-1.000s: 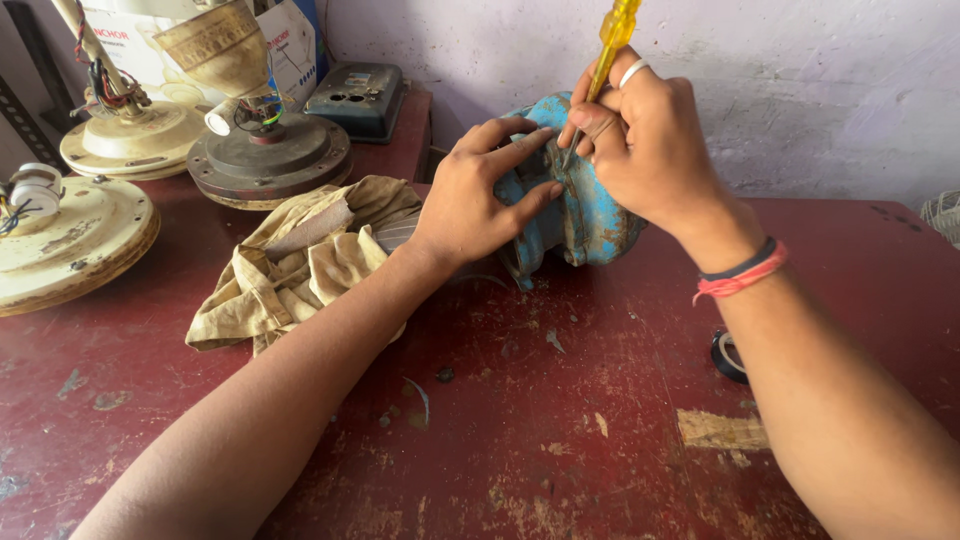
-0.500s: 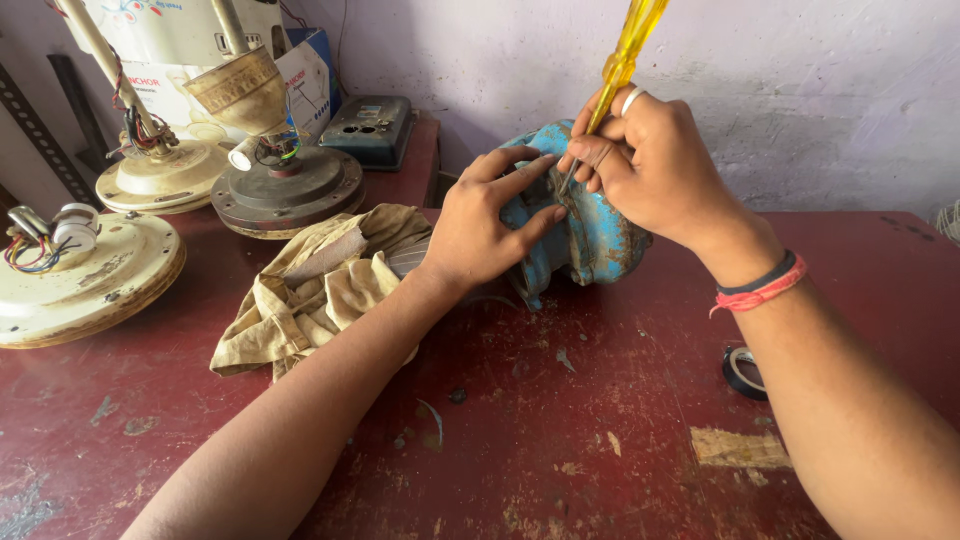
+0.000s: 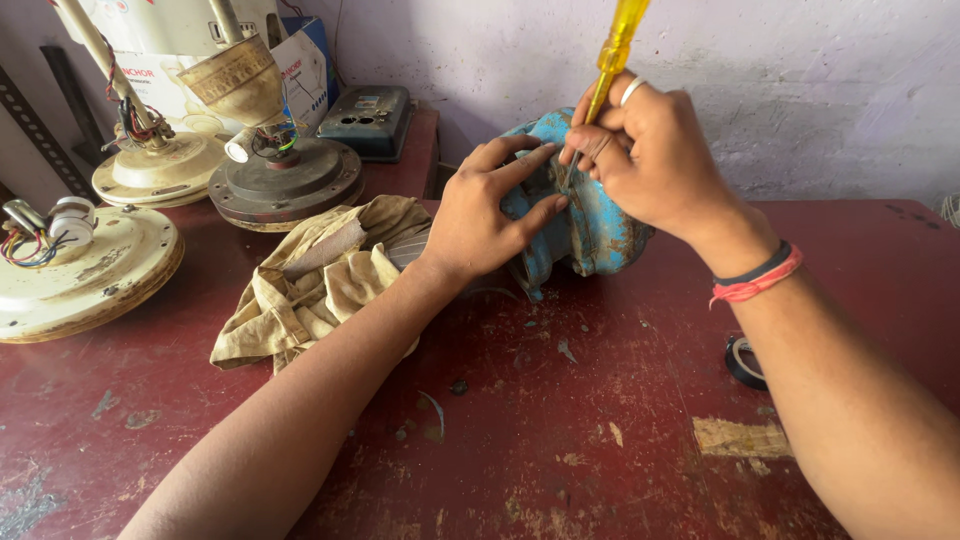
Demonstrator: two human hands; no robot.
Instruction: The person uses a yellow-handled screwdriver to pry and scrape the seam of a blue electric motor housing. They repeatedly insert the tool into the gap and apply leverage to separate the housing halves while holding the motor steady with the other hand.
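The blue metal housing (image 3: 590, 225) stands on the red counter (image 3: 560, 430), near the back wall, and I take it as the landmark; it looks worn, with rust on the paint. The left hand (image 3: 490, 215) lies against the left face of the housing, fingers spread and half open, steadying it and not closed around it. The right hand (image 3: 650, 160) is above the housing, its fingers closed on the yellow-handled screwdriver (image 3: 618, 50); the handle points up and the tip goes down to the top of the housing, where the fingers hide it. Whether the tip sits in a screw I cannot tell; no loose screw or removed part shows beside the housing, so I judge the work on it to be at an early or middle point, with the housing in one piece. To the left of the housing lies a crumpled beige cloth (image 3: 320, 280); further left stand ceiling fan motors (image 3: 285, 180); to the right of it, near the right forearm, lies a roll of black tape (image 3: 745, 362).
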